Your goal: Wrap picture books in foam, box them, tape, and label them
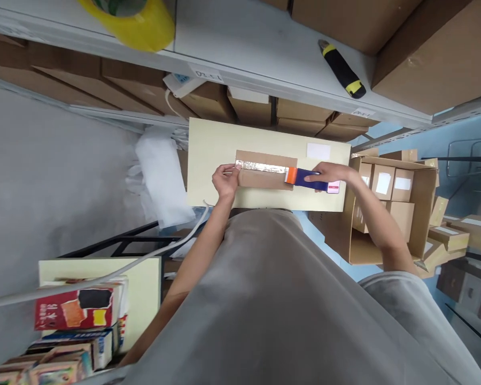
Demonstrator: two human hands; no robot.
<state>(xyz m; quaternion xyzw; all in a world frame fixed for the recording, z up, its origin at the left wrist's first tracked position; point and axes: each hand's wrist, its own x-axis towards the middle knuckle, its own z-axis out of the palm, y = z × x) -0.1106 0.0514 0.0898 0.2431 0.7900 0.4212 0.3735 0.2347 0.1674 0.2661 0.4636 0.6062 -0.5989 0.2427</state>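
Observation:
A flat brown cardboard box (pixel 264 179) lies on the pale yellow tabletop (pixel 212 144) in front of me. A shiny strip of clear tape (pixel 260 166) runs lengthwise over its middle. At the box's left end, my left hand (pixel 226 181) grips the edge, with the thumb over the end of the tape. My right hand (pixel 324 174) is wrapped round a dark blue tape dispenser (pixel 302 178) with an orange front. The dispenser's front rests at the box's right end, where the tape strip meets it.
A white label (pixel 318 151) and a phone-like lit screen (pixel 333 186) lie on the table. An open carton (pixel 350 235) of small boxes stands at right. The shelf above bears a yellow tape roll (pixel 152 27) and a utility knife (pixel 342 68). Books (pixel 76 310) are stacked lower left.

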